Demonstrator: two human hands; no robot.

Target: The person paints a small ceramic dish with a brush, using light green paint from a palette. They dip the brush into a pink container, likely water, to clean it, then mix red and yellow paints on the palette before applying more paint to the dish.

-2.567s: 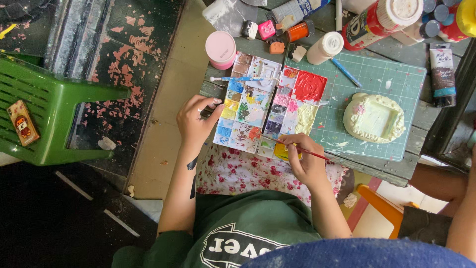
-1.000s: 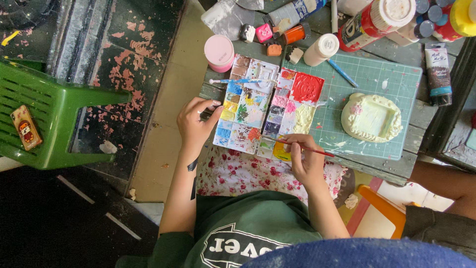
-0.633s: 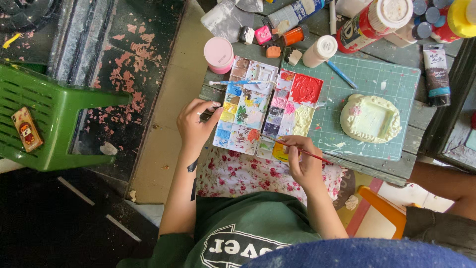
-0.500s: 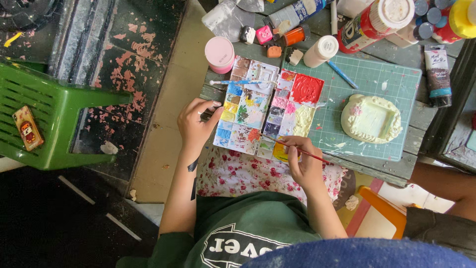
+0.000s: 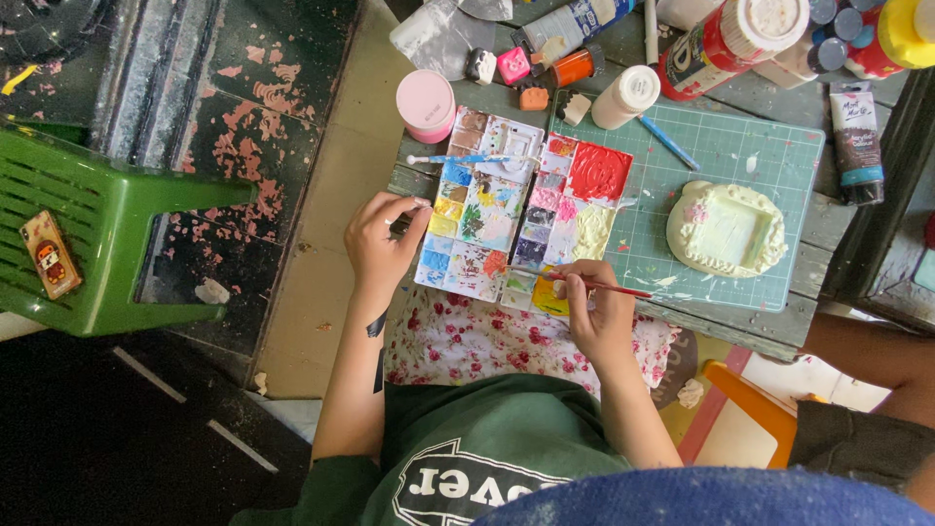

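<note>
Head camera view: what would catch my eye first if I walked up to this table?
Probably the paint palette in the middle of the table, its wells full of mixed colours with a big red patch at its upper right. The right hand holds a thin paintbrush over its lower edge, while the left hand steadies its left side. To the right, a pale cream frame lies on a green cutting mat.

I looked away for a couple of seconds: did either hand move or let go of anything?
Barely. The right hand keeps the paintbrush at the paint palette's near edge, its tip shifting only slightly. The left hand still steadies the palette's left side. Nothing released.
</note>
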